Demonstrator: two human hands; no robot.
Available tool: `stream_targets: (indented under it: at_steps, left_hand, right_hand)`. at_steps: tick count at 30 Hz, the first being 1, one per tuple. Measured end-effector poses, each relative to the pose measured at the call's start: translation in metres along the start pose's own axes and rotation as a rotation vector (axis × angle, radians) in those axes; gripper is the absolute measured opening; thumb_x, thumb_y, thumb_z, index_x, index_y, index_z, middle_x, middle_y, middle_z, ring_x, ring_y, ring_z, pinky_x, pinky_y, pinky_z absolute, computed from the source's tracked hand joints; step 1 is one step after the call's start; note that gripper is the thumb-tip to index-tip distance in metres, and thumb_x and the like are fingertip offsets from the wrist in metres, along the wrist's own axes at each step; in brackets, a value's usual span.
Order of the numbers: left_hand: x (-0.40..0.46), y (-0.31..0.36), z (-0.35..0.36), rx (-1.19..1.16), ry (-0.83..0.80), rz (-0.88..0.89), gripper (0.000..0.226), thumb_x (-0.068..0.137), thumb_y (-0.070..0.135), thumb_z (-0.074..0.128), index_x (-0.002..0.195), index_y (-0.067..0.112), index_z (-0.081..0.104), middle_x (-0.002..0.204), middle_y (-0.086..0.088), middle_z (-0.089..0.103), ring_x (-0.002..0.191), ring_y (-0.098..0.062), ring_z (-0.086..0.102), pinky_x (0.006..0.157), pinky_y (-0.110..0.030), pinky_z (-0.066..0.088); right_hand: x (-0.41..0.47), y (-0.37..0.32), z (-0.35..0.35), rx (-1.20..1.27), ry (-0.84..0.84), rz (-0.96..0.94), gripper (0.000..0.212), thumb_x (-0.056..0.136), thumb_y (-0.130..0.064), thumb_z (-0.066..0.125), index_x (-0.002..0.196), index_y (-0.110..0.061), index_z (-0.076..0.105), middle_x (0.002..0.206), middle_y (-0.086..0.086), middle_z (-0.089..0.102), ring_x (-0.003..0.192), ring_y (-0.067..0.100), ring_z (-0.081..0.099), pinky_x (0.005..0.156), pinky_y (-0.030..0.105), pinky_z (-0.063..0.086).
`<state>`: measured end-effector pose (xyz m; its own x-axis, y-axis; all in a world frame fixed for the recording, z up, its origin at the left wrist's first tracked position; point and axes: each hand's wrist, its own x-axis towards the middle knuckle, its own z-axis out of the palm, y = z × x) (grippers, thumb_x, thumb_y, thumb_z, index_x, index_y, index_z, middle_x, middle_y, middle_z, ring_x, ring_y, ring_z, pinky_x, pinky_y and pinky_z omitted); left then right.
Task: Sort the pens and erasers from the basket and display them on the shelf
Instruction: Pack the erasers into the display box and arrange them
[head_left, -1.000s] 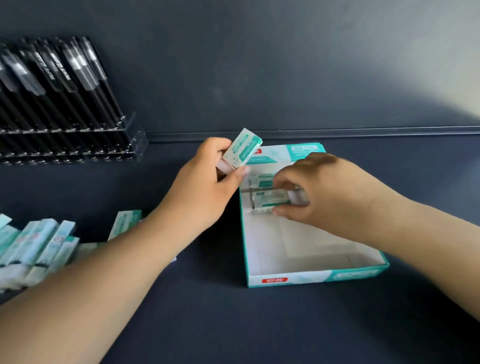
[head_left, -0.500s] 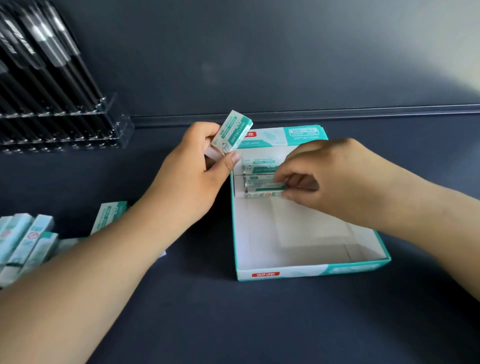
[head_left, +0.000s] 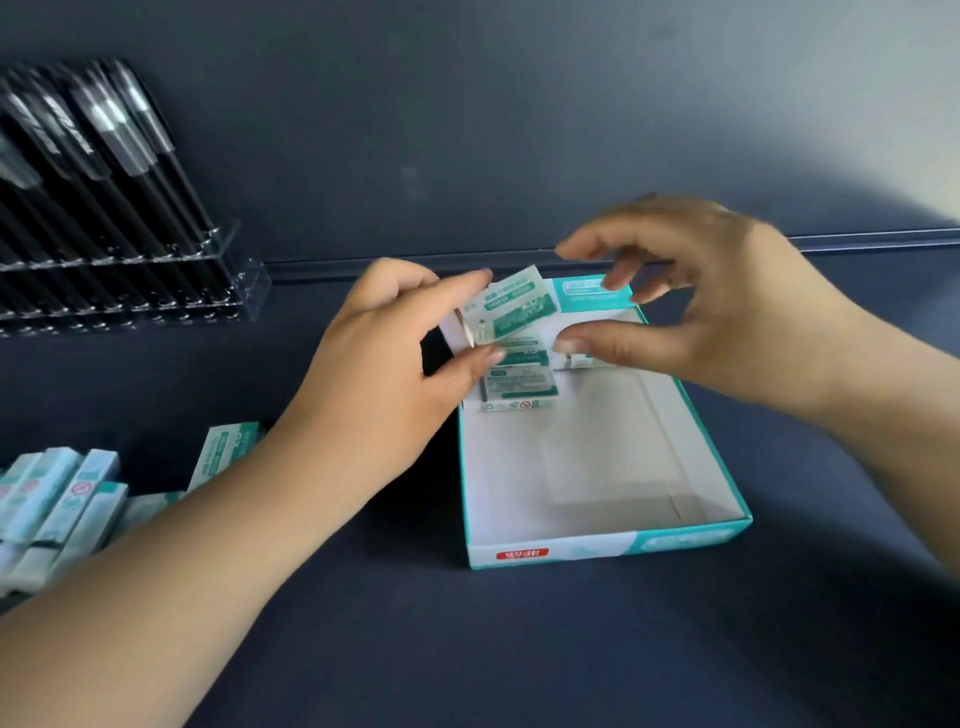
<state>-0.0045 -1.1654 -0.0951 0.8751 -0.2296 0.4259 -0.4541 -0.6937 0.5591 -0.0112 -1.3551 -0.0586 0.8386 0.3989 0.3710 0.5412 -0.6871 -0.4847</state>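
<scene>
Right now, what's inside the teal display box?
Teal display box: two erasers lie stacked against its far left corner; the white floor in front is bare. The right hand covers the far right corner, so that part is unknown.

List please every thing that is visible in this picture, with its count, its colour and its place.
teal and white cardboard display box: one, on the dark surface, centre.
wrapped teal and white erasers in the box: at least two, at its far left corner; a further one is partly hidden.
teal and white eraser held up: one, over the box's far left corner.
loose teal and white erasers: several, exact count unclear, left on the surface.
black pens: many, leaning in the rack.
clear plastic pen rack: one, far left.
left hand: pinches the held eraser.
right hand: open, blurred, above the box's far end.
</scene>
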Motion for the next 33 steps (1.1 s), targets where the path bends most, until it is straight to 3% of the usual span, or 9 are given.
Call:
stream_targets:
  at_steps: [2,6,10,13,15,18,22,27,33]
  left_hand:
    - [-0.003,0.005,-0.002,-0.061,-0.038,0.034,0.063,0.069,0.028,0.078,0.127,0.025,0.053,0.091,0.026,0.044,0.086,0.019,0.042,0.080,0.008,0.025]
    - [-0.008,0.012,-0.003,-0.115,-0.027,0.084,0.060,0.061,0.039,0.070,0.115,0.050,0.046,0.089,0.031,0.053,0.088,0.023,0.046,0.082,0.004,0.028]
    - [-0.010,0.015,0.002,-0.131,-0.055,0.071,0.060,0.061,0.036,0.068,0.114,0.046,0.040,0.087,0.030,0.054,0.093,0.010,0.049,0.083,-0.003,0.032]
    - [-0.010,0.018,0.006,-0.117,-0.080,0.061,0.051,0.064,0.039,0.065,0.111,0.045,0.045,0.089,0.031,0.052,0.095,0.006,0.048,0.083,-0.002,0.029]
    - [-0.010,0.015,0.008,-0.071,-0.087,0.062,0.050,0.068,0.044,0.062,0.116,0.035,0.053,0.100,0.028,0.050,0.103,0.001,0.045,0.086,0.000,0.025]
    - [-0.009,0.010,0.007,0.005,-0.150,0.025,0.050,0.082,0.038,0.058,0.128,0.018,0.052,0.129,0.017,0.042,0.120,0.006,0.031,0.091,0.006,0.011]
    - [-0.009,0.003,0.008,-0.002,-0.286,-0.142,0.044,0.095,0.012,0.042,0.137,0.022,0.042,0.152,0.016,0.017,0.134,0.007,0.013,0.084,0.012,0.001]
    - [-0.007,0.010,0.005,0.068,-0.349,-0.167,0.044,0.095,0.007,0.033,0.130,0.026,0.051,0.154,0.015,0.010,0.136,0.003,0.013,0.089,0.004,0.007]
    - [-0.004,0.015,0.000,0.189,-0.406,-0.123,0.047,0.094,0.010,0.032,0.127,0.037,0.051,0.155,0.012,0.003,0.141,-0.003,0.006,0.098,-0.007,0.015]
  right_hand:
    - [0.000,-0.003,-0.005,-0.076,-0.044,-0.105,0.052,0.070,-0.049,0.057,0.111,-0.018,0.064,0.101,-0.014,0.058,0.088,0.002,0.051,0.078,0.015,0.042]
    - [-0.003,-0.003,-0.005,-0.200,-0.085,-0.144,0.040,0.073,-0.039,0.053,0.095,-0.013,0.072,0.090,0.002,0.069,0.084,0.011,0.051,0.071,0.018,0.038]
    - [-0.005,-0.006,-0.001,-0.318,-0.161,-0.156,0.036,0.070,-0.040,0.055,0.084,-0.012,0.073,0.078,0.007,0.068,0.066,0.019,0.059,0.062,0.028,0.046]
    - [-0.003,-0.009,0.001,-0.388,-0.210,-0.106,0.024,0.078,-0.033,0.062,0.087,-0.014,0.073,0.083,0.010,0.067,0.075,0.028,0.063,0.068,0.039,0.050]
    - [-0.002,-0.004,-0.003,-0.395,-0.200,-0.025,0.027,0.082,-0.034,0.060,0.103,-0.019,0.069,0.100,0.005,0.065,0.093,0.022,0.058,0.081,0.028,0.040]
    - [-0.001,-0.003,-0.008,-0.384,-0.221,0.112,0.034,0.078,-0.037,0.057,0.109,-0.024,0.066,0.105,-0.005,0.064,0.097,0.016,0.054,0.080,0.022,0.033]
    - [-0.005,-0.002,-0.005,-0.451,-0.330,0.208,0.028,0.083,-0.037,0.056,0.107,-0.029,0.065,0.091,-0.014,0.059,0.087,0.015,0.054,0.077,0.025,0.040]
    - [-0.006,0.003,0.002,-0.662,-0.417,0.184,0.034,0.086,-0.037,0.049,0.113,-0.022,0.063,0.119,0.000,0.055,0.110,0.022,0.049,0.093,0.034,0.043]
    - [-0.014,0.001,0.005,-0.788,-0.354,0.109,0.036,0.093,-0.037,0.040,0.126,-0.031,0.052,0.125,-0.007,0.055,0.115,0.020,0.041,0.090,0.031,0.042]
